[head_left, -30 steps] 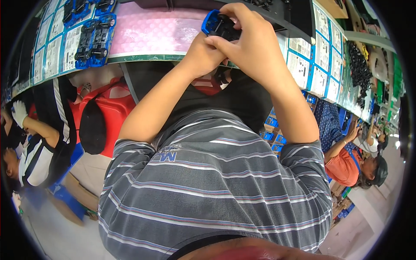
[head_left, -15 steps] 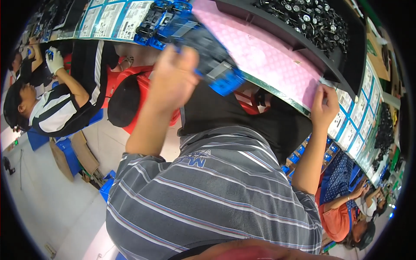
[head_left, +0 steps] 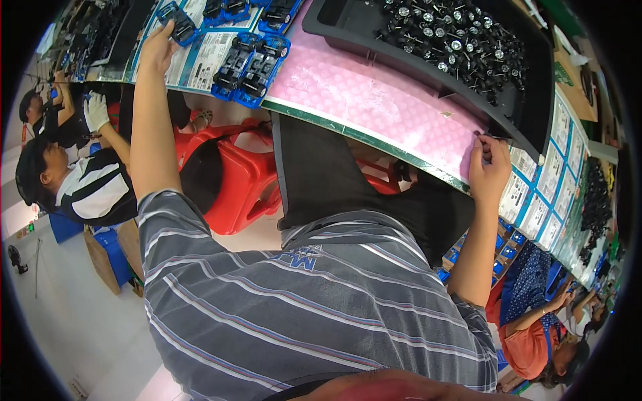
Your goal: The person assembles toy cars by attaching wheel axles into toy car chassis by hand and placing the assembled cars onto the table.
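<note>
The left grip (head_left: pixel 155 52) is extended over the far left of the table (head_left: pixel 334 125), its fingers closed on the near end of a blue-and-black toy car piece (head_left: pixel 179 27). The piece is located above printed sheets (head_left: pixel 214 50) with blue borders; whether its underside rests on them cannot be confirmed from this angle.

The right grip (head_left: pixel 489 166) is at the table's front edge, over the right end of a pink mat (head_left: pixel 381 100), fingers curled inward. The fingertips appear to meet, but it cannot be told whether they hold anything small.

Just beyond the right grip stands a long black tray (head_left: pixel 408 72), containing a heap of black wheels with silvery hubs (head_left: pixel 455 47) and thin axles. To the mat's left, two blue car chassis (head_left: pixel 265 70) lie side by side, wheels showing; further blue car parts (head_left: pixel 279 15) are behind them.

Below the table, a red stool (head_left: pixel 244 177) is at the left. A co-worker in a black-and-white top (head_left: pixel 97 190) is farther left.
</note>
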Motion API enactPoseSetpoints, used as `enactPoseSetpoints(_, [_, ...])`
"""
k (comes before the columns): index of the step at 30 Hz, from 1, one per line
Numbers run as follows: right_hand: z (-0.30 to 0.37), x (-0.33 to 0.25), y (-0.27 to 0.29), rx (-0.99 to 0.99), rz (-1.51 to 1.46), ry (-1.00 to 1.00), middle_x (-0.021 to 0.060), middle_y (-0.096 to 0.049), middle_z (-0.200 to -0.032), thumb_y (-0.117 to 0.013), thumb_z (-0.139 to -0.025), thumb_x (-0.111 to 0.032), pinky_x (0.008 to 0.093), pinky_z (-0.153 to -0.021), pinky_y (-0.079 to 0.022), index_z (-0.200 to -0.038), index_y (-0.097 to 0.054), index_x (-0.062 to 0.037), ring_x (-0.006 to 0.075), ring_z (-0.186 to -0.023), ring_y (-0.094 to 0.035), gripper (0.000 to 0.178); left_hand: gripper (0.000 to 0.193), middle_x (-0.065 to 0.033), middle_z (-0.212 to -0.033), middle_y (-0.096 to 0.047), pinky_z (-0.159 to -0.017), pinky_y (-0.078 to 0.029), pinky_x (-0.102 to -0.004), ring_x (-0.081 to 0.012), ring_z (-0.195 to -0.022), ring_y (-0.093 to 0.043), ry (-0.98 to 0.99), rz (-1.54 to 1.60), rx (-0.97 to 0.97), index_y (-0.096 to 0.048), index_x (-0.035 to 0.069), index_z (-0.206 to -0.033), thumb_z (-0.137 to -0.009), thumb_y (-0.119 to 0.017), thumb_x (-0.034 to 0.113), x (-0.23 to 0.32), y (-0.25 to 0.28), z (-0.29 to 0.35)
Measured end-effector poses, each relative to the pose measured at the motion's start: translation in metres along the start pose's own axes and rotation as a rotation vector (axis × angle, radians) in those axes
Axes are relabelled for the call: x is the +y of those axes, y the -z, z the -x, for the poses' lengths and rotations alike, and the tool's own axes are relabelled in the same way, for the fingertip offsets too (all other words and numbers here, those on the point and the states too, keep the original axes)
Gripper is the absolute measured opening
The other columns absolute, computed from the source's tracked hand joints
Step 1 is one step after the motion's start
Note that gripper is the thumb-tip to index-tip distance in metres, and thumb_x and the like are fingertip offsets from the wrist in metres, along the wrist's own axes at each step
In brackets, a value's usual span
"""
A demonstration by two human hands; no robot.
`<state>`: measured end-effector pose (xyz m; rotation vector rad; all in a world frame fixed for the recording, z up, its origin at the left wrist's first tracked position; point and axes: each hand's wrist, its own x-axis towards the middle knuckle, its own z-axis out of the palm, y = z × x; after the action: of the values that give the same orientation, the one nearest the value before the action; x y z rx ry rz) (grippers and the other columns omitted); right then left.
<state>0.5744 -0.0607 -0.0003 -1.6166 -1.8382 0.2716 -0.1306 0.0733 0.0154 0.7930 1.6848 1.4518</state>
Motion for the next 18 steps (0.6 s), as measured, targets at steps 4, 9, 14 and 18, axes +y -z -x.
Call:
enactPoseSetpoints(4, [0.0, 0.003, 0.0, -0.002, 0.008, -0.009, 0.011, -0.06, -0.084, -0.068, -0.088, -0.003, 0.031, -0.065, -0.049, -0.098, -0.07, -0.0004, 0.0216, -0.072, -0.06, 0.011, 0.04, -0.0104, -0.117, -0.068, -0.083, -0.052, -0.032, -0.0188, -0.1, -0.066, 0.098, -0.143, 0.041, -0.059, -0.005, -0.129, -0.103, -0.063, 0.024, -0.011, -0.037, -0.05])
enactPoseSetpoints(9, [-0.006, -0.003, -0.002, 0.009, -0.031, 0.009, 0.012, -0.061, -0.086, -0.067, -0.088, -0.003, 0.0324, -0.067, -0.05, -0.098, -0.069, -0.0001, 0.0237, -0.074, -0.062, 0.01, 0.044, -0.0161, -0.117, -0.069, -0.087, -0.048, -0.0339, -0.0211, -0.098, -0.061, -0.103, -0.554, 0.202, -0.066, -0.007, -0.12, -0.102, -0.061, 0.033, -0.011, -0.034, -0.067])
enactPoseSetpoints(14, [-0.005, 0.001, 0.003, 0.038, 0.001, 0.029, 0.0143, -0.061, -0.087, -0.067, -0.087, -0.002, 0.0351, -0.068, -0.051, -0.096, -0.069, 0.0004, 0.0286, -0.075, -0.063, 0.01, 0.046, -0.0311, -0.118, -0.066, -0.096, -0.047, -0.0508, -0.0483, -0.108, -0.061, -0.653, -1.109, 0.446, -0.067, -0.005, -0.12, -0.097, -0.062, 0.034, -0.005, -0.063, -0.013])
enactPoseSetpoints(18, [0.001, 0.0, 0.004, 0.019, -0.038, 0.013, 0.015, -0.06, -0.087, -0.067, -0.086, -0.002, 0.0365, -0.069, -0.051, -0.096, -0.068, 0.001, 0.0301, -0.076, -0.062, 0.01, 0.04, -0.0216, -0.114, -0.062, -0.093, -0.049, -0.0447, -0.0348, -0.106, -0.06, -0.84, -0.784, 0.216, -0.061, 0.0, -0.128, -0.097, -0.064, 0.025, 0.031, -0.124, 0.111])
